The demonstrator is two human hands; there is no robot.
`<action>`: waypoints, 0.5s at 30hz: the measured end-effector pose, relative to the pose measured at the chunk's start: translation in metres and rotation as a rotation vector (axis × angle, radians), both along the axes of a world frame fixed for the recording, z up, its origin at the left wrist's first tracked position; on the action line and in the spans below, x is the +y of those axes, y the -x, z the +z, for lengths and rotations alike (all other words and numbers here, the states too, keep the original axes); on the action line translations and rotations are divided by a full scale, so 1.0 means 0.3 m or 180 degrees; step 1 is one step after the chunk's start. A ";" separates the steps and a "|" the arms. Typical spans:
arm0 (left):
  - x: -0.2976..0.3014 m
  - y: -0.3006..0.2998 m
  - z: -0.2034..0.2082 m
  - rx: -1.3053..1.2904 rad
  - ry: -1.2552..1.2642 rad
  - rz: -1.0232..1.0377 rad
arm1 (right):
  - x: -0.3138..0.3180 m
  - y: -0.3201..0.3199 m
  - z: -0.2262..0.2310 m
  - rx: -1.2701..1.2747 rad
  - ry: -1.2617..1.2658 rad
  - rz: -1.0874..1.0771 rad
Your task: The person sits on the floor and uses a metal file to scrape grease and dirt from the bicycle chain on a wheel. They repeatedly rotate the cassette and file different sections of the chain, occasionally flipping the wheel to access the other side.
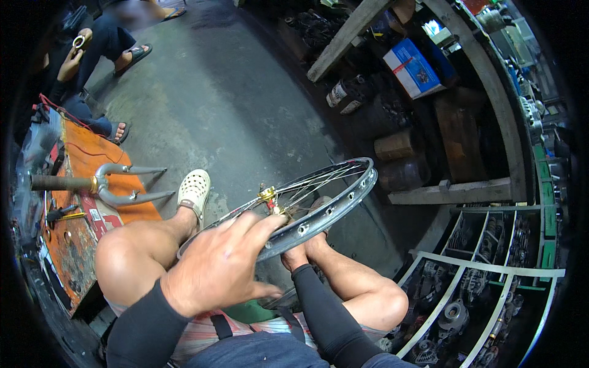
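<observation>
the wheel [316, 223] tilts between your knees [389, 300], likely light and stiff; grip its rim [362, 186], not the thin spokes [316, 186]. your left hand [218, 260] has fingers spread loosely over it; your right hand [296, 256], partly hidden: can't tell.

Fork [95, 184] left, rack [489, 265] right (wheel [316, 221] between)

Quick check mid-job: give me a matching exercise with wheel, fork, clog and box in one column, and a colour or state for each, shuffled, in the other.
1. wheel
2. fork
3. clog
4. box

A. pale, perforated
B. blue and white
C. spoked, dark-rimmed
D. grey, two-pronged

Pairs: 1-C, 2-D, 3-A, 4-B
</observation>
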State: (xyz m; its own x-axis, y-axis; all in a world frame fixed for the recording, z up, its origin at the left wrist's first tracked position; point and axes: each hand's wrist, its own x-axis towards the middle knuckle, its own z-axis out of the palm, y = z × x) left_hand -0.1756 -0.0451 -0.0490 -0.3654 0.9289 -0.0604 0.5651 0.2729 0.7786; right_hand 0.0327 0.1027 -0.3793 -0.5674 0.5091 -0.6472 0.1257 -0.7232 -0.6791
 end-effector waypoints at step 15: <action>0.072 0.105 -0.102 -0.0083 -0.0060 0.0476 | -0.054 -0.004 0.024 0.0579 0.0367 -0.0149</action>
